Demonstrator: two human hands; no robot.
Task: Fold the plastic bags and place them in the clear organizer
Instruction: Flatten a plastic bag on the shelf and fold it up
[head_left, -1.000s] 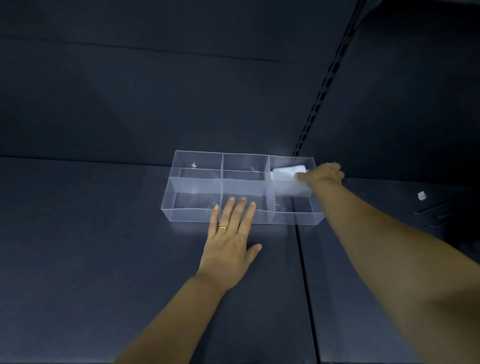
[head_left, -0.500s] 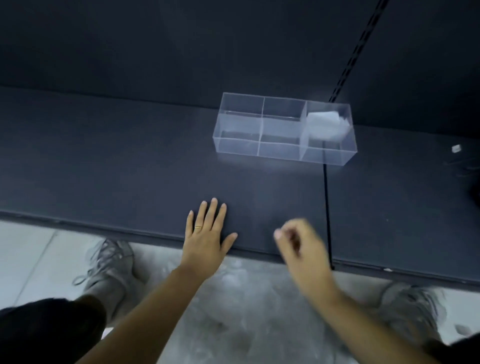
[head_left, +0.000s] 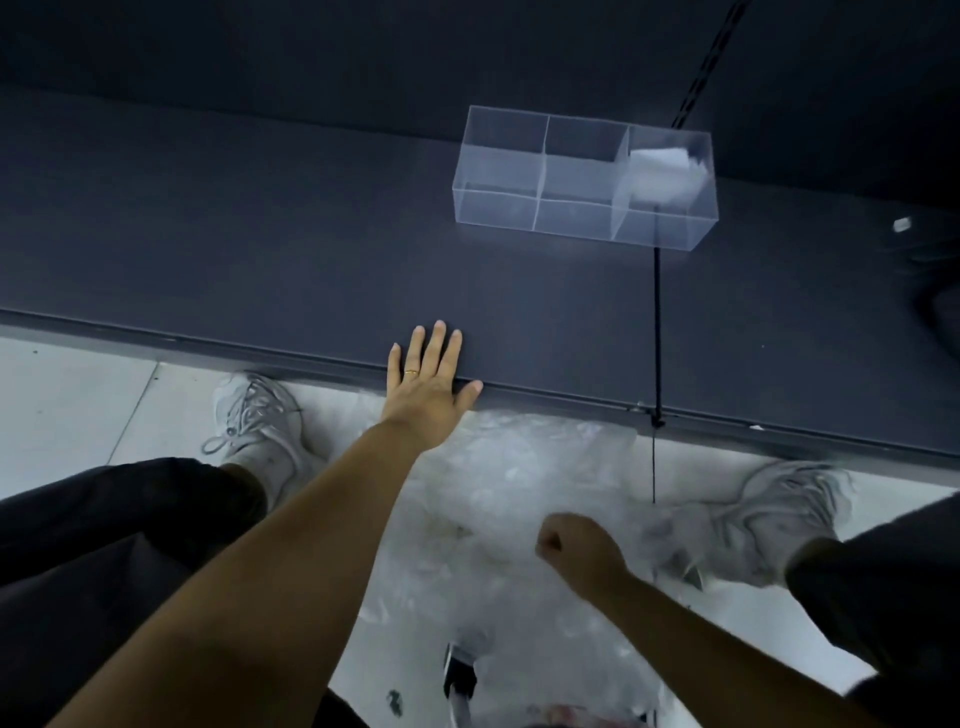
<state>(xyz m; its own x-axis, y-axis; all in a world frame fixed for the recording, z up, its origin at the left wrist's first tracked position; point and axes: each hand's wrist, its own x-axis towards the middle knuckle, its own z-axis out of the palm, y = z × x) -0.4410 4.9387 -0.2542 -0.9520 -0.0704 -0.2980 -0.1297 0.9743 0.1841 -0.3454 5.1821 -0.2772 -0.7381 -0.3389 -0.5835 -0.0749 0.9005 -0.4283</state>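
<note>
A clear organizer (head_left: 498, 205) with several compartments stands at the back of the dark table (head_left: 260, 234). A folded white plastic bag (head_left: 660, 166) lies in its far right compartment; the other compartments look empty. My left hand (head_left: 426, 384) rests flat on the table's front edge, fingers spread, a ring on one finger. My right hand (head_left: 576, 551) is below the table edge, curled into a fist just over a pile of crumpled clear plastic bags (head_left: 498, 483) on the floor between my feet. I cannot tell whether it grips any plastic.
My grey shoes (head_left: 260, 431) (head_left: 769, 519) stand on either side of the pile on the white floor. A dark seam (head_left: 657, 322) runs across the table under the organizer's right end. A small white scrap (head_left: 901, 224) lies far right on the table.
My right hand left the folded bag in the organizer, pulled back over the table edge and dropped to the pile on the floor. My left hand slid back to the table's edge. The view tilted down.
</note>
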